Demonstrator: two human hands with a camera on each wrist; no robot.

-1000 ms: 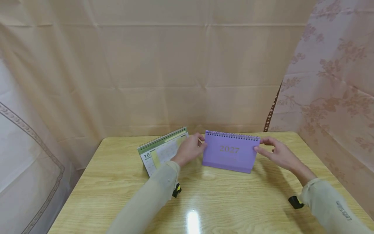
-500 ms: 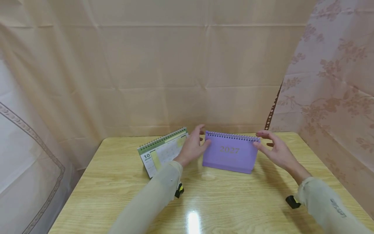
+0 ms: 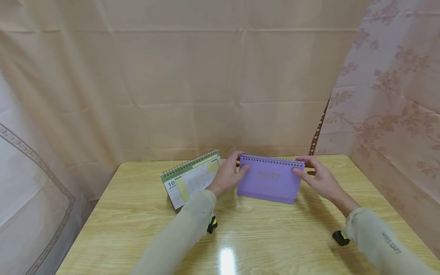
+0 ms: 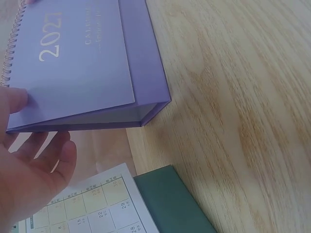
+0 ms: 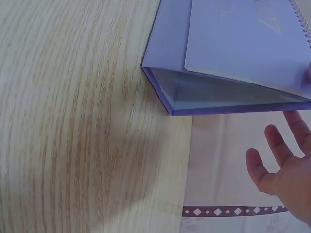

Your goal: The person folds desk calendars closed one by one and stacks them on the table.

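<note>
A purple spiral-bound desk calendar [image 3: 269, 179] marked 2027 stands tent-like on the table, its coil along the top. My left hand [image 3: 227, 173] pinches its upper left corner, thumb on the cover and fingers behind the back panel. At the upper right corner my right hand [image 3: 317, 178] does the same; the right wrist view has its other fingers spread behind the panel. Just left of my left hand stands a green desk calendar [image 3: 192, 176], turned at an angle and open to a page marked 10. My left forearm covers its lower right part.
The wood-grain table [image 3: 268, 236] ends at a beige curtain [image 3: 178, 84] close behind both calendars. A pink floral cloth [image 3: 395, 99] hangs on the right, a white cloth [image 3: 31, 191] on the left. Black wrist devices [image 3: 341, 238] sit below both cuffs.
Both hands have shifted from the purple calendar's side edges to its upper corners, thumbs now on the front cover. The right hand has moved left. The calendars stand in practically the same place.
</note>
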